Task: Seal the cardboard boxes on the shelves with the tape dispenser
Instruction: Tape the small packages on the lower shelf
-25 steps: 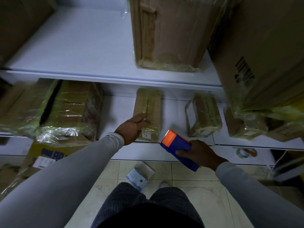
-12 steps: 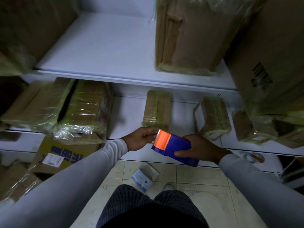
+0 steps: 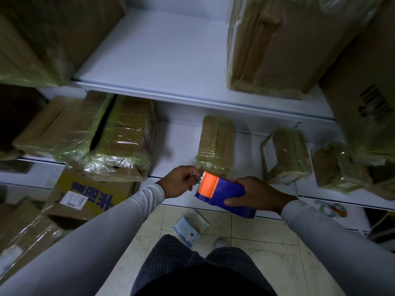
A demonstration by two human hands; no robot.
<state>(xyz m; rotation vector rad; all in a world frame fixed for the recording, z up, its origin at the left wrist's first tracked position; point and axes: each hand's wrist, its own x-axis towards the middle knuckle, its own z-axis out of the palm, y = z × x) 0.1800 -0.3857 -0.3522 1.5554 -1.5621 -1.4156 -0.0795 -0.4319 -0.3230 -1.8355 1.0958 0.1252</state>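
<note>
A person stands facing white shelves. The right hand (image 3: 255, 194) grips a blue and orange tape dispenser (image 3: 222, 194), fingers (image 3: 232, 201) curled around its blue body, held in front of the lower shelf (image 3: 177, 146). At nine o'clock from the dispenser, the left hand (image 3: 179, 181) has its fingers pinched together at the toothed orange end; what they pinch is too small to tell. Just beyond, at twelve o'clock, a small wrapped cardboard box (image 3: 214, 146) lies on the lower shelf. A second box (image 3: 285, 154) sits at two o'clock.
</note>
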